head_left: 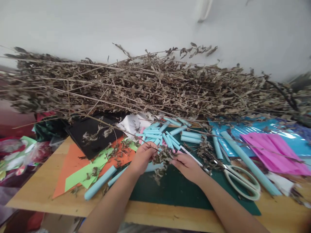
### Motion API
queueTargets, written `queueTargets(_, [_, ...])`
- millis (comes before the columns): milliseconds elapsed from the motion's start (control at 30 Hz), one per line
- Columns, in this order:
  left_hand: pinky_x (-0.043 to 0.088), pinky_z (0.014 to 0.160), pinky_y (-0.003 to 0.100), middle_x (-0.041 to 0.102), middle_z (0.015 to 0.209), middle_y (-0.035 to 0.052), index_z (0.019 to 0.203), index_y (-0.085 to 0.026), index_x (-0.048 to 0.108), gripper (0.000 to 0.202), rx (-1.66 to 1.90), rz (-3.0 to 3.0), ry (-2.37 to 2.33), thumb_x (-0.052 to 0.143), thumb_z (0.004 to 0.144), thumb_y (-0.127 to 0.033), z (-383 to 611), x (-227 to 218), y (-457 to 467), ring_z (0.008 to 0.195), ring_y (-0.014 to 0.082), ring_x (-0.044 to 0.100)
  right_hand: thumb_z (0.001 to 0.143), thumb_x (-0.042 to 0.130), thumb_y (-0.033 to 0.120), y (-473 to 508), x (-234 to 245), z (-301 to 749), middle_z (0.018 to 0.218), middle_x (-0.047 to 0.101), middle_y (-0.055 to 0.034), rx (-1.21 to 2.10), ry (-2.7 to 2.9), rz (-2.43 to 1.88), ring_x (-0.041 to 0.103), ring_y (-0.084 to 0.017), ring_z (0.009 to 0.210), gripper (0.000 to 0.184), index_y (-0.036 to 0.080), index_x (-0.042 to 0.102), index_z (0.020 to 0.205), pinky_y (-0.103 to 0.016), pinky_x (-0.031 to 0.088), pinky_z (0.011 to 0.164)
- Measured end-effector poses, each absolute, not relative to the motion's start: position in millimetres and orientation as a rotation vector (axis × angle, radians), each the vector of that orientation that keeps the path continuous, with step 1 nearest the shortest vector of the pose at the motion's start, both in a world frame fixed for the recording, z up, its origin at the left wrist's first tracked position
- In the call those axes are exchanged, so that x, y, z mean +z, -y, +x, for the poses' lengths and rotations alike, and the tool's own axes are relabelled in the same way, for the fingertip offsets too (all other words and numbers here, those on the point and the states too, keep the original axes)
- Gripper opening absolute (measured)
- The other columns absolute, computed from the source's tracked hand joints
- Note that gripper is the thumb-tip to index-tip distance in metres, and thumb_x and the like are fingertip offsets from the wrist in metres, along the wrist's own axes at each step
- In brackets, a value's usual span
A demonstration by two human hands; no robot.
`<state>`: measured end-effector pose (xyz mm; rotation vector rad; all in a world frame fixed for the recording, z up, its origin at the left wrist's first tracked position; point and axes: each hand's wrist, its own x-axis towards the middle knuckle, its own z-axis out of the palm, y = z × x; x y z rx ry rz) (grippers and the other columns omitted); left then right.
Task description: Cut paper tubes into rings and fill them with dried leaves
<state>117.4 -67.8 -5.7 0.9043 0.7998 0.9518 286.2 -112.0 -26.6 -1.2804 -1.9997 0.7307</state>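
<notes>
My left hand (143,158) pinches the thin stem of a dried leafy sprig (162,158). My right hand (187,165) has its fingers closed on the curled leaves at the sprig's other side. The sprig is held over a dark green cutting mat (165,191). Just behind the hands lies a heap of short light-blue paper rolls (153,133), with a few pink ones among them. Scissors with pale handles (241,182) rest right of my right hand, their blades partly hidden under dried leaves (207,152).
A long pile of dried stalks (145,81) runs along the wall. Longer blue rolls (250,163) (100,183) lie on both sides. Orange paper (70,168), green paper strips (84,174) and a black sheet (85,136) are left; pink crepe paper (274,152) and a shiny blue packet (257,129) are right.
</notes>
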Motion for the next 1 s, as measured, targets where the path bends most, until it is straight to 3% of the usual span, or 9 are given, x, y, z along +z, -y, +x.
queueTargets(233, [0.029, 0.046, 0.019, 0.047, 0.053, -0.0027, 0.066, -0.015, 0.053, 0.005, 0.476, 1.627, -0.762, 0.049, 0.064, -0.018, 112.7, -15.5, 71.3, 0.047, 0.0083, 0.039, 0.079, 0.038, 0.029, 113.2, -20.5, 290.7, 0.049, 0.040, 0.0029, 0.723, 1.900, -1.216, 0.038, -0.010, 0.048, 0.028, 0.018, 0.041, 0.053, -0.022, 0.032, 0.047])
queueTargets(467, [0.024, 0.048, 0.022, 0.051, 0.055, -0.0005, 0.055, -0.019, 0.052, 0.012, 0.438, 2.476, -0.701, 0.047, 0.062, -0.011, 110.2, -1.5, 82.4, 0.050, 0.0117, 0.040, 0.078, 0.040, 0.030, 112.8, -16.0, 306.8, 0.055, 0.048, 0.0007, 0.686, 1.818, -1.225, 0.045, -0.012, 0.053, 0.023, 0.018, 0.049, 0.061, -0.023, 0.037, 0.052])
queueTargets(633, [0.022, 0.045, 0.023, 0.051, 0.053, 0.0008, 0.053, -0.019, 0.052, 0.011, 0.286, 2.719, -0.699, 0.051, 0.062, -0.013, 118.3, -7.2, 94.8, 0.048, 0.0130, 0.042, 0.076, 0.042, 0.034, 111.3, -14.5, 330.7, 0.055, 0.049, 0.0001, 0.648, 1.594, -1.390, 0.046, -0.013, 0.050, 0.021, 0.019, 0.051, 0.065, -0.025, 0.038, 0.049])
queueTargets(733, [0.026, 0.048, 0.024, 0.055, 0.064, 0.0044, 0.068, -0.019, 0.059, 0.007, 0.408, 2.645, -0.866, 0.054, 0.067, -0.023, 123.2, -12.8, 98.2, 0.054, 0.0158, 0.046, 0.076, 0.042, 0.033, 109.6, -14.1, 333.2, 0.054, 0.049, 0.0000, 0.563, 1.625, -1.430, 0.047, -0.014, 0.052, 0.021, 0.019, 0.050, 0.063, -0.025, 0.038, 0.051])
queueTargets(833, [0.033, 0.055, 0.025, 0.056, 0.076, 0.0055, 0.087, -0.020, 0.059, 0.020, 0.651, 2.262, -0.939, 0.053, 0.071, -0.030, 125.6, -14.4, 94.9, 0.062, 0.0161, 0.048, 0.078, 0.040, 0.032, 108.4, -14.0, 326.3, 0.052, 0.049, 0.0006, 0.563, 1.735, -1.428, 0.047, -0.013, 0.051, 0.023, 0.019, 0.051, 0.062, -0.024, 0.037, 0.050])
queueTargets(1000, [0.036, 0.052, 0.022, 0.055, 0.072, 0.0033, 0.083, -0.017, 0.061, 0.022, 0.925, 1.355, -0.742, 0.053, 0.072, -0.034, 121.8, -8.4, 83.4, 0.056, 0.0105, 0.046, 0.079, 0.039, 0.029, 109.7, -16.9, 309.2, 0.055, 0.051, 0.0003, 0.675, 1.964, -1.332, 0.046, -0.012, 0.052, 0.024, 0.018, 0.051, 0.061, -0.022, 0.036, 0.052])
